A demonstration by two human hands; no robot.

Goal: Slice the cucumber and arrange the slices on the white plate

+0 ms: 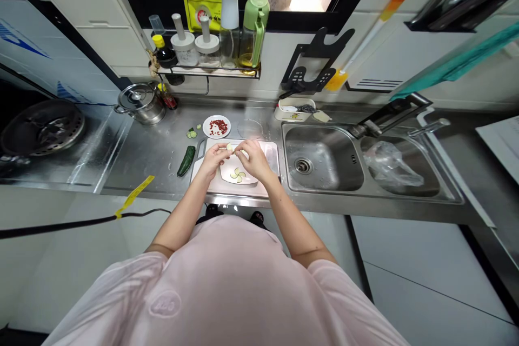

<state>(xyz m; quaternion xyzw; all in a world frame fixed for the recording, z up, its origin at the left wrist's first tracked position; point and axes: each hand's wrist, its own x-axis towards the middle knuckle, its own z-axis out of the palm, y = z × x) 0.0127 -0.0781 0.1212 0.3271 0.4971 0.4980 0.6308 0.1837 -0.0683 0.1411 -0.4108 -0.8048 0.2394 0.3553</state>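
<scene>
Left hand's grip: the left hand (pixel 214 160) had its fingertips closed on a pale slice (pixel 230 147), raised above the white plate.
Right hand's grip: the right hand (pixel 254 159) brought its fingertips up beside the slice; whether they pinched it too, I couldn't tell.
White plate: this dish (pixel 226 170) lay on the cutting board (pixel 274 160), with several plated slices (pixel 240 173) already fanned out (rather like petals).
Cucumber: the dark green piece (pixel 186 161) lay left of the board, with loose slices (pixel 190 133) farther back, not on the plate.
Progress: the work looked partway along, with one slice in hand; how many were left to place, I couldn't judge.
Board edges: its near side lay close to the counter (pixel 152 157) front, the sink (pixel 324 165) just to its right.
Elbow room: leftward past the cucumber seemed easiest; the small dish (pixel 206 128) of red pieces hemmed in the back.
</scene>
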